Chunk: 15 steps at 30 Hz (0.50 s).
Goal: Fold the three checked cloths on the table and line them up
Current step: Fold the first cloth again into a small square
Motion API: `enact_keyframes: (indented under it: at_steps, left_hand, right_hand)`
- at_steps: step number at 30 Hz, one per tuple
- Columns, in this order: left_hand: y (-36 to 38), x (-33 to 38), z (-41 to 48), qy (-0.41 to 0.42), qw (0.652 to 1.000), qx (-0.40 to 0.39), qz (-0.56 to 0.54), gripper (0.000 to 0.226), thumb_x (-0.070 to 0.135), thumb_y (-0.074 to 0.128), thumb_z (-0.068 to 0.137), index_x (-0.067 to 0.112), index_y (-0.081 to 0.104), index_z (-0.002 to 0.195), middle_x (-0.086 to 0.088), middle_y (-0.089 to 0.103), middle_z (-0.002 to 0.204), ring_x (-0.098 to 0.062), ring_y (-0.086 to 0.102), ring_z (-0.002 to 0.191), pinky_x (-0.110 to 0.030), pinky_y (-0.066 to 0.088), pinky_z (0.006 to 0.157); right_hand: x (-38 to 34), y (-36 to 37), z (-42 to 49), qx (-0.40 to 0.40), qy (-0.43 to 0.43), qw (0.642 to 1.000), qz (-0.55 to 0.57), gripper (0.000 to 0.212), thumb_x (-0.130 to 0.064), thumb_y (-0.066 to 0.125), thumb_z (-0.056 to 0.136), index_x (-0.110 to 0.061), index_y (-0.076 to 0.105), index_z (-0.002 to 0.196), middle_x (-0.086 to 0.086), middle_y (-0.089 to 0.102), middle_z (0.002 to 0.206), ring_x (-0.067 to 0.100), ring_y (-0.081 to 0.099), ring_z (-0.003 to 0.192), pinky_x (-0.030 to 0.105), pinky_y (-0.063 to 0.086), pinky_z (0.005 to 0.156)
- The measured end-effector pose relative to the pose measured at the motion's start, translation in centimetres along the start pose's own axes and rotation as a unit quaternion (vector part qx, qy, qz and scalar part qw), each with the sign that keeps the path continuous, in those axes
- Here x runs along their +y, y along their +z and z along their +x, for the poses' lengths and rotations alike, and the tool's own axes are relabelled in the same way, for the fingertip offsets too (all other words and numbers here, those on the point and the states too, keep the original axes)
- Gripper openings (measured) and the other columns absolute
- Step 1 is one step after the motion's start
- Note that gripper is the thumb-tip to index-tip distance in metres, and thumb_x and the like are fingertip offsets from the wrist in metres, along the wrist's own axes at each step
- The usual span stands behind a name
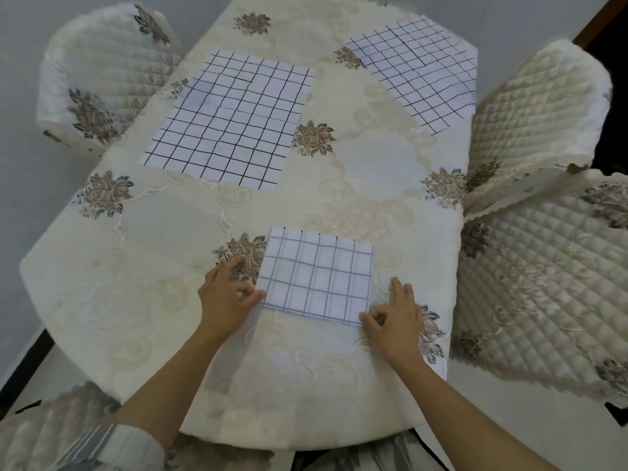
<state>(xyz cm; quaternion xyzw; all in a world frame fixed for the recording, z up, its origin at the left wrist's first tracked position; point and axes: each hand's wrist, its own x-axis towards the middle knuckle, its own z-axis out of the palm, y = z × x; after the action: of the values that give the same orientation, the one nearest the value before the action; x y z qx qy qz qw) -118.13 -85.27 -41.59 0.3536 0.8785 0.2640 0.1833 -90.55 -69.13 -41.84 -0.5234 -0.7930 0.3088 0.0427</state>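
Three white cloths with dark grid lines lie on the table. A folded one, roughly square, lies nearest me. My left hand pinches its near-left corner. My right hand pinches its near-right corner, index finger stretched along the right edge. A larger unfolded cloth lies flat at the far left. Another unfolded cloth lies at the far right, reaching the table edge.
A cream tablecloth with brown flower prints covers the table. Quilted cream chairs stand around it: one at the far left, two at the right, one near me at the bottom left.
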Motion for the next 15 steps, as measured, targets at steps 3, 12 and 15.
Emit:
enact_keyframes:
  at_steps: [3, 12, 15]
  left_hand:
    - [0.0, 0.0, 0.1, 0.003, 1.0, 0.002, 0.019, 0.028, 0.047, 0.074, 0.07, 0.037, 0.057, 0.05, 0.012, 0.05, 0.143, -0.027, 0.037, 0.131, -0.051, 0.037, 0.099]
    - [0.1, 1.0, 0.1, -0.007, 0.998, 0.01, 0.065, 0.039, 0.033, 0.082, 0.071, 0.04, 0.05, 0.049, 0.007, 0.051, 0.142, -0.029, 0.038, 0.13, -0.052, 0.041, 0.092]
    - [0.3, 1.1, 0.1, 0.004, 0.997, 0.017, 0.077, 0.036, 0.031, 0.083, 0.069, 0.038, 0.051, 0.053, 0.003, 0.054, 0.139, -0.031, 0.043, 0.126, -0.053, 0.043, 0.089]
  right_hand:
    - [-0.1, 0.1, 0.0, 0.002, 0.009, 1.0, -0.002, 0.032, -0.036, 0.072, 0.083, -0.021, 0.052, 0.062, 0.0, 0.014, 0.162, 0.019, 0.0, 0.15, 0.046, 0.004, 0.119]
    - [-0.9, -0.3, -0.3, 0.01, 0.008, 1.0, 0.002, 0.044, -0.029, 0.073, 0.082, -0.026, 0.042, 0.05, 0.003, 0.016, 0.162, 0.022, 0.003, 0.15, 0.047, 0.007, 0.119]
    - [-0.8, -0.2, -0.2, 0.014, 0.007, 1.0, -0.003, 0.036, -0.029, 0.075, 0.08, -0.023, 0.051, 0.054, 0.003, 0.018, 0.161, 0.022, 0.005, 0.15, 0.044, 0.008, 0.119]
